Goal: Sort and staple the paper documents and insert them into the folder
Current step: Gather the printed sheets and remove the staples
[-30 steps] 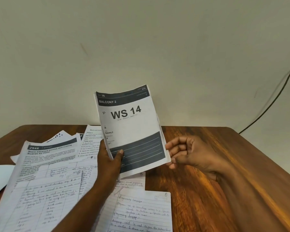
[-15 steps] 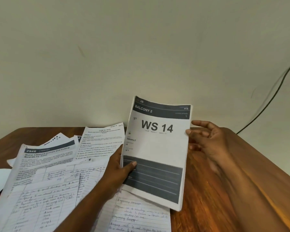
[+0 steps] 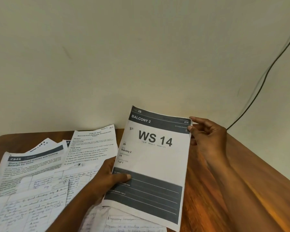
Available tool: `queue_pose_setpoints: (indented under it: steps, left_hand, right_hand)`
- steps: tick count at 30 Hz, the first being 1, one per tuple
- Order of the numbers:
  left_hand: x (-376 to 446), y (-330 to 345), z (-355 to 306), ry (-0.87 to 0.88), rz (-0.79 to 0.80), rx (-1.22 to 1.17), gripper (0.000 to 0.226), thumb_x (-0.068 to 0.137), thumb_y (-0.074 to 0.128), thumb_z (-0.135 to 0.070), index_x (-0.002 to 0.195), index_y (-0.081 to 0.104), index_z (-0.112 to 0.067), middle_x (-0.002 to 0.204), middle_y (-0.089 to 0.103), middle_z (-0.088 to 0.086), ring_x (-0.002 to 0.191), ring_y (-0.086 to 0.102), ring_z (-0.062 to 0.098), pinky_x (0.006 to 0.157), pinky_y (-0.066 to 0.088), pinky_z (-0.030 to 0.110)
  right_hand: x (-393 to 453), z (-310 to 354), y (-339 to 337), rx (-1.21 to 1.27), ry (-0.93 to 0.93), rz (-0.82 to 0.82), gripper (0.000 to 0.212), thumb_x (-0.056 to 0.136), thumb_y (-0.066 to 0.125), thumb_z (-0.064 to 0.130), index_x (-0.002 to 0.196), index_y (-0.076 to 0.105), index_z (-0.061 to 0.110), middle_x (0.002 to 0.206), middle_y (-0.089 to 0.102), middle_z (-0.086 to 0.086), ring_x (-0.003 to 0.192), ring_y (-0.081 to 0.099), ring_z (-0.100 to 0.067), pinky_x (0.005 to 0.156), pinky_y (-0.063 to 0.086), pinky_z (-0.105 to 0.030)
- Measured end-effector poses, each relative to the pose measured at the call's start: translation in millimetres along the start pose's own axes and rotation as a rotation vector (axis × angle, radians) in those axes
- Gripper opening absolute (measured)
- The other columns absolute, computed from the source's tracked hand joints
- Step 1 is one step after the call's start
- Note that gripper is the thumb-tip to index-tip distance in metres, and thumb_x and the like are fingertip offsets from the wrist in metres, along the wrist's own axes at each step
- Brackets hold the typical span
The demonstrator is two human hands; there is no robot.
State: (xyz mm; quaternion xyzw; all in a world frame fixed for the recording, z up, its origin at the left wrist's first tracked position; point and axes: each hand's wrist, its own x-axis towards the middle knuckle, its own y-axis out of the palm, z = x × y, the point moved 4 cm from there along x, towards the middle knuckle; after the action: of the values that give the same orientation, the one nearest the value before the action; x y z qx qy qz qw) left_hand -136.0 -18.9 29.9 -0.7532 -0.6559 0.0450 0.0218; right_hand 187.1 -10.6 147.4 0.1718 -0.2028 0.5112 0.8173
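My left hand [image 3: 107,178] grips the "WS 14" sheet [image 3: 155,164] at its left edge, thumb pressed on the dark lower band. My right hand [image 3: 206,139] pinches the sheet's upper right corner (fingertips on the header bar). The sheet is raised off the table [image 3: 224,198], tilted. The loose papers [image 3: 40,181] lie spread just left of my left-hand grip.
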Motion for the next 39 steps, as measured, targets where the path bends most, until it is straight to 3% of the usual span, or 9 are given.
queue_pose_setpoints:
  steps: [5, 11, 15, 19, 22, 26, 30, 34, 39]
  left_hand:
    - [-4, 5, -13, 0.078, 0.048, -0.015, 0.095, 0.048, 0.098, -0.05, 0.127, 0.064, -0.011, 0.117, 0.078, 0.008, 0.105, 0.075, 0.034, 0.093, 0.061, 0.053]
    - [-7, 7, -19, 0.118, -0.019, -0.026, 0.061, 0.076, 0.091, -0.028, 0.129, 0.063, -0.016, 0.117, 0.078, 0.003, 0.102, 0.077, 0.032, 0.09, 0.063, 0.055]
    - [-7, 9, -26, 0.16, -0.067, -0.065, 0.062, 0.076, 0.091, -0.028, 0.131, 0.063, -0.022, 0.119, 0.078, 0.0, 0.103, 0.077, 0.03, 0.086, 0.064, 0.049]
    - [-9, 9, -37, 0.208, -0.106, -0.105, 0.048, 0.084, 0.081, -0.023, 0.129, 0.062, -0.027, 0.117, 0.078, -0.005, 0.101, 0.078, 0.027, 0.08, 0.066, 0.043]
    - [-13, 11, -49, 0.244, -0.127, -0.113, 0.038, 0.094, 0.071, -0.017, 0.13, 0.061, -0.027, 0.118, 0.078, -0.005, 0.099, 0.078, 0.026, 0.078, 0.066, 0.044]
    - [-19, 16, -66, 0.3, -0.173, -0.117, 0.039, 0.096, 0.07, -0.016, 0.131, 0.06, -0.03, 0.117, 0.078, -0.006, 0.097, 0.079, 0.025, 0.076, 0.066, 0.044]
    - [-24, 23, -77, 0.333, -0.138, -0.143, 0.045, 0.095, 0.07, -0.014, 0.135, 0.06, -0.031, 0.12, 0.077, -0.007, 0.101, 0.078, 0.024, 0.078, 0.066, 0.04]
    - [-28, 27, -81, 0.253, -0.045, -0.197, 0.043, 0.096, 0.068, -0.004, 0.132, 0.061, -0.027, 0.12, 0.078, -0.001, 0.101, 0.078, 0.029, 0.077, 0.065, 0.042]
    - [-28, 22, -80, 0.185, -0.025, -0.113, 0.036, 0.093, 0.07, 0.002, 0.123, 0.063, -0.016, 0.112, 0.08, 0.004, 0.096, 0.079, 0.03, 0.077, 0.065, 0.045]
  right_hand:
    - [-1, 0, 2, -0.033, -0.067, 0.004, 0.018, 0.088, 0.081, 0.007, 0.097, 0.084, 0.022, 0.092, 0.081, 0.007, 0.086, 0.079, -0.02, 0.075, 0.065, -0.043]
    - [-11, 11, 10, -0.125, -0.185, 0.099, 0.025, 0.088, 0.081, 0.008, 0.086, 0.082, 0.033, 0.087, 0.08, 0.013, 0.084, 0.077, -0.01, 0.085, 0.065, -0.041]
    - [-20, 17, 16, -0.16, -0.201, 0.236, 0.005, 0.08, 0.078, 0.06, 0.084, 0.076, 0.057, 0.088, 0.076, 0.025, 0.085, 0.075, -0.009, 0.079, 0.063, -0.031]
    - [-21, 26, 19, -0.243, -0.322, 0.25, 0.042, 0.087, 0.08, 0.024, 0.088, 0.071, 0.066, 0.088, 0.073, 0.033, 0.082, 0.073, -0.004, 0.074, 0.063, -0.024]
    - [-22, 31, 19, -0.175, -0.313, 0.228, 0.032, 0.085, 0.077, 0.03, 0.09, 0.073, 0.061, 0.091, 0.075, 0.028, 0.084, 0.075, -0.011, 0.074, 0.064, -0.027]
    - [-19, 39, 12, -0.167, -0.327, 0.145, 0.038, 0.088, 0.081, 0.009, 0.095, 0.075, 0.046, 0.094, 0.077, 0.022, 0.085, 0.076, -0.012, 0.073, 0.064, -0.028]
    - [-16, 44, 9, -0.169, -0.31, 0.114, 0.024, 0.088, 0.081, 0.011, 0.101, 0.079, 0.031, 0.098, 0.078, 0.014, 0.083, 0.074, -0.009, 0.072, 0.063, -0.025]
    - [-15, 43, 8, -0.157, -0.297, 0.111, 0.027, 0.089, 0.078, 0.001, 0.097, 0.081, 0.027, 0.097, 0.079, 0.014, 0.092, 0.075, -0.003, 0.086, 0.06, -0.02]
    - [-12, 35, 11, -0.156, -0.254, 0.12, 0.02, 0.087, 0.078, -0.001, 0.095, 0.084, 0.017, 0.092, 0.08, 0.008, 0.088, 0.076, -0.004, 0.082, 0.06, -0.017]
